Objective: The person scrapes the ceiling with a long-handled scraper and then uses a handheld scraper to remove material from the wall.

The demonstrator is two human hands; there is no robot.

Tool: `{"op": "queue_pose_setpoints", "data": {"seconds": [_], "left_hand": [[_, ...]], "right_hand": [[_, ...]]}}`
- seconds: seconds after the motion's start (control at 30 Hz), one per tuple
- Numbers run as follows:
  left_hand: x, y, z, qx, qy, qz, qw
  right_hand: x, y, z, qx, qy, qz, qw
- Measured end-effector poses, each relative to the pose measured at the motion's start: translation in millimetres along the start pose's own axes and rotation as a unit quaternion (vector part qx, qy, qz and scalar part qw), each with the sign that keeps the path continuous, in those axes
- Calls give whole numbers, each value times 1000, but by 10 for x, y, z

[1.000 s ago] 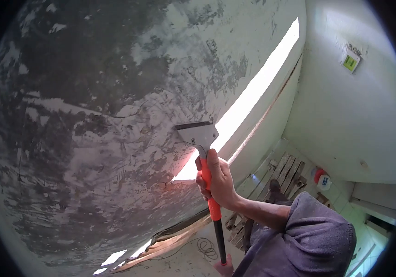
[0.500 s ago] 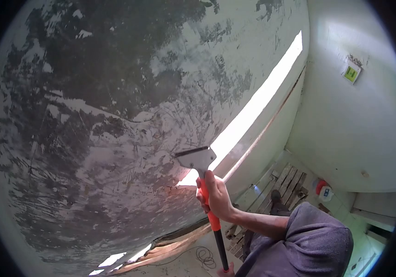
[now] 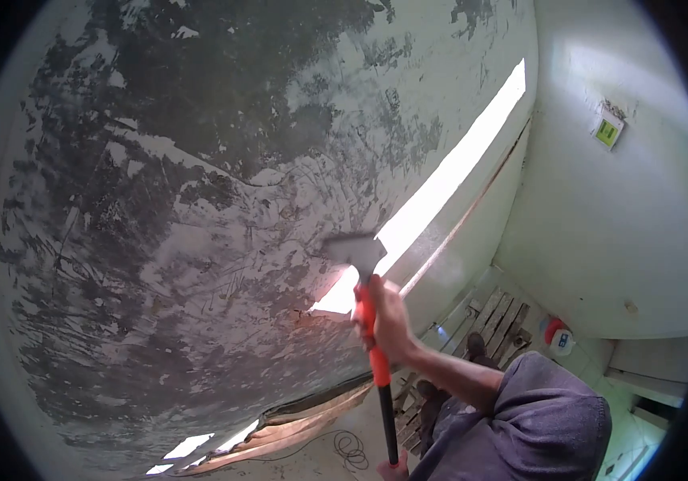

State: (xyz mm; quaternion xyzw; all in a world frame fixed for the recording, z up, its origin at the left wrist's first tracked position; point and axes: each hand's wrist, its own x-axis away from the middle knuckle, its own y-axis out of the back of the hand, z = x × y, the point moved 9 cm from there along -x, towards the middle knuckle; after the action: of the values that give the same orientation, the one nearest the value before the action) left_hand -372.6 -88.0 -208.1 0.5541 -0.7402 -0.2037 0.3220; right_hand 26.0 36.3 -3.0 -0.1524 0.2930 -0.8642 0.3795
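A long-handled scraper has a wide grey head [image 3: 356, 250], blurred, over the patchy wall surface and beside the bright strip of light; whether its blade touches the surface cannot be told. My right hand [image 3: 390, 321] is wrapped round the scraper's orange grip [image 3: 380, 367], just below the head. Lower down, my left hand [image 3: 393, 467] closes round the end of the black shaft [image 3: 389, 421], partly cut off by the frame's bottom edge. The surface [image 3: 199, 240] shows dark grey areas with pale flaking patches and scratches.
A wooden slatted platform [image 3: 498, 325] stands below, with a shoe [image 3: 476, 346] on it. Near it is a red and white container [image 3: 558, 341]. A coiled cable [image 3: 350, 450] lies at the bottom. A box with a green label [image 3: 608, 130] is on the right wall.
The scraper head and my right hand have moved a little up and to the right in the view. The wall surface has also shifted slightly right. Both hands keep their hold.
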Motion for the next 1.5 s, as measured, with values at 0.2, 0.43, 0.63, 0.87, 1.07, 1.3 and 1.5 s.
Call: {"op": "queue_pose_setpoints", "data": {"seconds": [0.2,0.43,0.63,0.87,1.07,1.3,1.5], "left_hand": [[-538,-231,-900,-11,-90,34,995],[-11,-117,-627,142,58,69,986],[126,-50,-117,66,132,76,986],[132,-107,-343,112,123,102,981],[283,97,-738,149,103,62,981],[293,426,-629,147,86,7,985],[272,315,-407,136,107,32,984]], "right_hand": [[-460,300,867,-56,28,-20,998],[-29,200,-8,-93,-40,-6,995],[134,-50,-225,-49,-34,48,997],[21,-54,40,-10,-5,17,1000],[213,-362,-151,13,21,62,998],[300,-541,-202,10,-43,38,998],[184,-505,-5,24,-32,-11,999]]}}
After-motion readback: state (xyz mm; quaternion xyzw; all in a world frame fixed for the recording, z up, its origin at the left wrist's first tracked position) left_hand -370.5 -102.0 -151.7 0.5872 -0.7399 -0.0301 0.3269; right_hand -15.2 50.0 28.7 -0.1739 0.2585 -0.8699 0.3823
